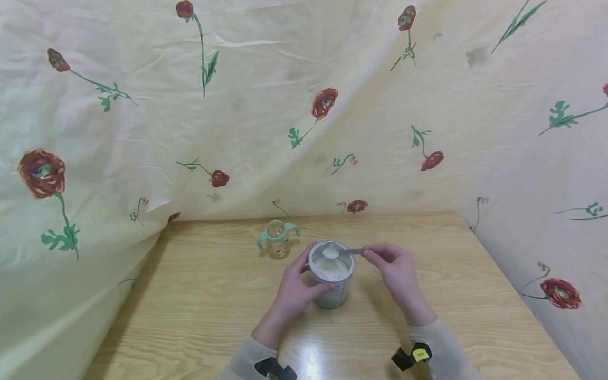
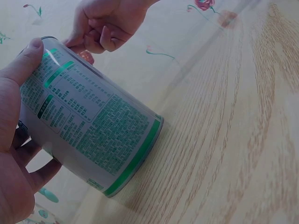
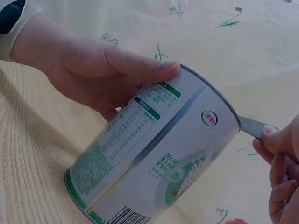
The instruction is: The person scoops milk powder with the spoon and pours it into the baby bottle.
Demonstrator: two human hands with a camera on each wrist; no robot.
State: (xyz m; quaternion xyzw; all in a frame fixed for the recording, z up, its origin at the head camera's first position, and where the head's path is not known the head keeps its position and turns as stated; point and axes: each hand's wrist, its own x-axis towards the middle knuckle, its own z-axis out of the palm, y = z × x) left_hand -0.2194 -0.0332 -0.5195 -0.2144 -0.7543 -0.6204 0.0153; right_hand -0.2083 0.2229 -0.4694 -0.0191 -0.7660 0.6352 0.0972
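A white-and-green printed powder can [image 1: 334, 296] is standing on the wood-grain desk [image 1: 214, 295], its open mouth facing up. The left grip [image 1: 293, 289] is clasping its side, thumb near the rim, probably to keep it from sliding. The right grip [image 1: 395, 269] is pinching the handle of a scoop [image 1: 350, 252], whose bowl is carrying pale powder [image 1: 330, 253] over the mouth, perhaps so spills are landing inside. A clear two-handled bottle [image 1: 277, 246] is standing lidless near the can, behind and leftward. Poppy-printed cloth [image 1: 266, 105] is hanging behind the desk and along both sides.
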